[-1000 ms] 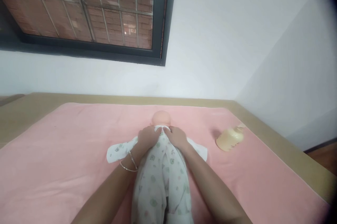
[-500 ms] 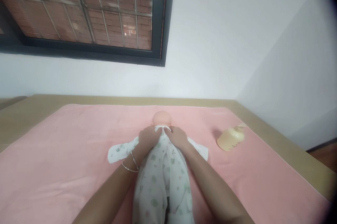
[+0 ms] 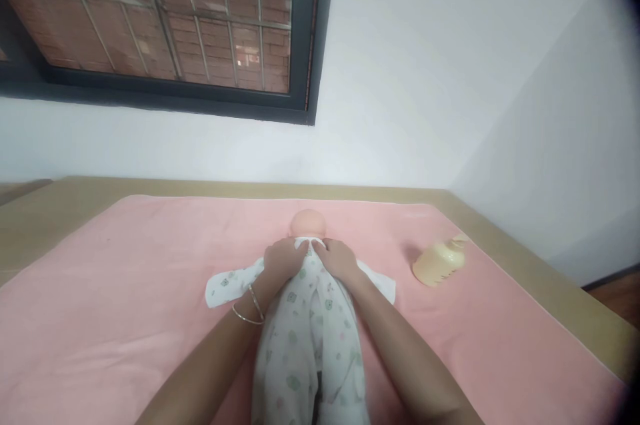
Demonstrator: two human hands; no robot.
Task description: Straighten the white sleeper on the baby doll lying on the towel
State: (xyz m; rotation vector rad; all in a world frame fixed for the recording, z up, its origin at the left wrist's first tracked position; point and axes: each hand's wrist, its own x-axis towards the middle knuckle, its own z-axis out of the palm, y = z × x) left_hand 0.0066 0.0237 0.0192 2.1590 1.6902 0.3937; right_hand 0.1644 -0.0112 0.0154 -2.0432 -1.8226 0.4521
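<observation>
On the left wrist (image 3: 260, 282), left of the lower centre of the frame, the person is wearing a thin, silver-coloured bangle (image 3: 246, 319), which is shining a little and forming a loose, rounded loop. The left forearm (image 3: 205, 362) and the right forearm (image 3: 405, 345) are showing bare, and both are widening smoothly toward the bottom edge. The left hand (image 3: 285, 258) and the right hand (image 3: 338, 260) are also showing bare; the nails are appearing too small for telling details.
</observation>
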